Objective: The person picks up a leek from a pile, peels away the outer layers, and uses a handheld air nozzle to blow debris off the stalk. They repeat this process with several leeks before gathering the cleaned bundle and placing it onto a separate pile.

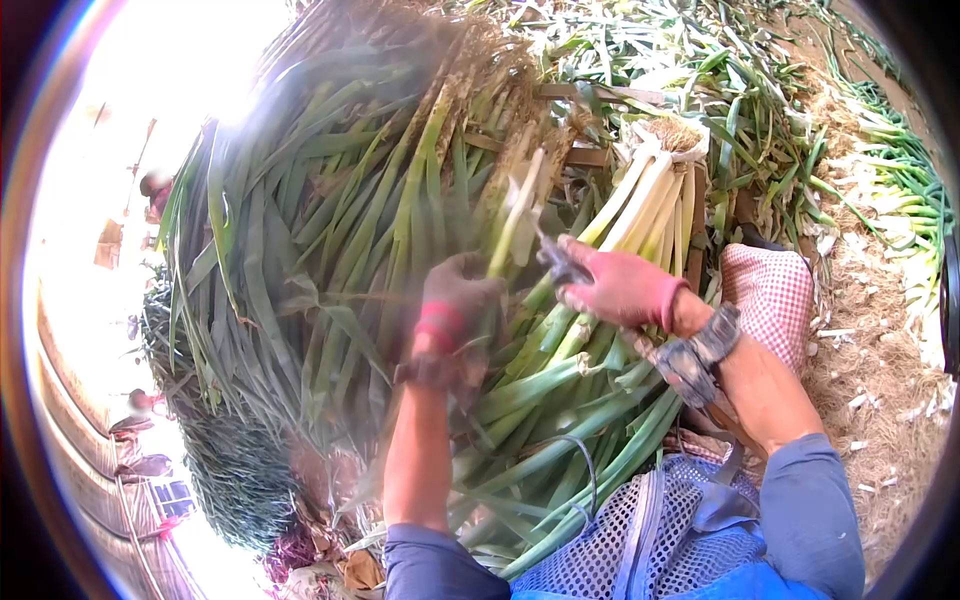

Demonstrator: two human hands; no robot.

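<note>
My left hand [455, 300], in a dusty red glove and slightly blurred, is closed around a long green onion [518, 215]. Its pale end points up and away from me. Close by on the right is my right hand [628, 286] in a pinkish-red glove, its fingers closed on a small dark pointed tool [553, 258]. What kind of tool it is I cannot make out. Beyond the right hand lies a bunch of trimmed green onions [655, 200] with white stalks and roots together. Their green leaves [560, 440] spread toward my lap.
A big heap of untrimmed green onions [300, 220] fills the left. Stripped leaves [720, 70] are piled at the back right, near wooden slats [600, 93]. Root scraps [860, 400] cover the ground at right, beside a row of cleaned onions [905, 190]. A checked cloth [765, 300] covers my knee.
</note>
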